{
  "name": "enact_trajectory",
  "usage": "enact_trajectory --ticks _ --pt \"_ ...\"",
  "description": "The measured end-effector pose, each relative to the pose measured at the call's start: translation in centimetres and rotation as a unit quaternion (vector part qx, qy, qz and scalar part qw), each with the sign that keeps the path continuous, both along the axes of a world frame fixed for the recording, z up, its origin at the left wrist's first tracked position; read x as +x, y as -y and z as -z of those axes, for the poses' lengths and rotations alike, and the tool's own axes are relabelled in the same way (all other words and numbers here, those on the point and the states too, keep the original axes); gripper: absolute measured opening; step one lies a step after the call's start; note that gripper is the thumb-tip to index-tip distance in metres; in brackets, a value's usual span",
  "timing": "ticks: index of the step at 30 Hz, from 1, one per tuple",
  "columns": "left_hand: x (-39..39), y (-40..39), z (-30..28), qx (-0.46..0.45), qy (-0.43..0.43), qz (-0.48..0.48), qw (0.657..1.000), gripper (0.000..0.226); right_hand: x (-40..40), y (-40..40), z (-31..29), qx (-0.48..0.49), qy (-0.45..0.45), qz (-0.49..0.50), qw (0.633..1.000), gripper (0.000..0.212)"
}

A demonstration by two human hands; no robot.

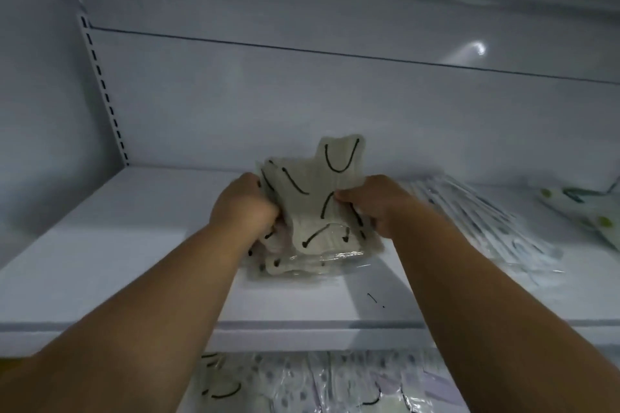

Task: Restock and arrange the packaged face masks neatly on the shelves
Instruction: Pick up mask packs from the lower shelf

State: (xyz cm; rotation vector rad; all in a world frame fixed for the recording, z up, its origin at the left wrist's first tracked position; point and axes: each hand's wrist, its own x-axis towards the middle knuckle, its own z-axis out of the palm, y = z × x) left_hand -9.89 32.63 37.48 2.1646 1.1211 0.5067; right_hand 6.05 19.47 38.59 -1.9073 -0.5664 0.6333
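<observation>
Mid-shelf (100, 261), near the back wall: left hand (245, 208) and right hand (375, 201) both clamped on one loose bundle of packaged face masks (322, 204), pinched from opposite sides, equally close, tilted up, lower ends resting on the board.

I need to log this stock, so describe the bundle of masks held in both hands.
The bundle of masks is a handful of pale grey-green masks with black ear loops, each in clear, glossy plastic wrap. The packs are fanned unevenly, one sticking up at the top. The bundle rests on the white shelf, near its middle. The left hand and right hand grip its sides.
</observation>
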Motion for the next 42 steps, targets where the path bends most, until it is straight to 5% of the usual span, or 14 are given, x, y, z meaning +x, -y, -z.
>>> enact_trajectory --ticks 4,8,12,17,29,42 --pt "0.7 -0.7 1.4 0.000 0.026 -0.014 1.000 0.031 -1.4 -1.4 -0.1 -0.140 0.171 0.045 0.974 0.029" --pt "-0.5 -0.7 2.4 0.086 0.037 -0.007 0.996 0.061 -1.9 -1.7 0.1 -0.225 0.328 0.113 0.911 0.068" --pt "-1.3 -0.1 2.3 0.220 0.117 0.010 0.968 0.038 -2.8 -1.6 -0.1 -0.181 0.356 0.052 0.915 0.034" --pt "-2.8 3.2 1.2 0.313 0.146 0.043 0.938 0.037 -4.5 0.4 0.4 -0.071 0.421 0.040 0.903 0.024" --pt "-5.2 20.8 5.0 0.294 0.129 0.018 0.947 0.025 -6.5 14.6 1.6 0.061 0.421 -0.048 0.904 0.024" --pt "-8.2 34.0 13.1 0.212 0.036 0.058 0.975 0.028 -9.8 29.1 8.7 0.046 0.378 -0.093 0.920 0.023"
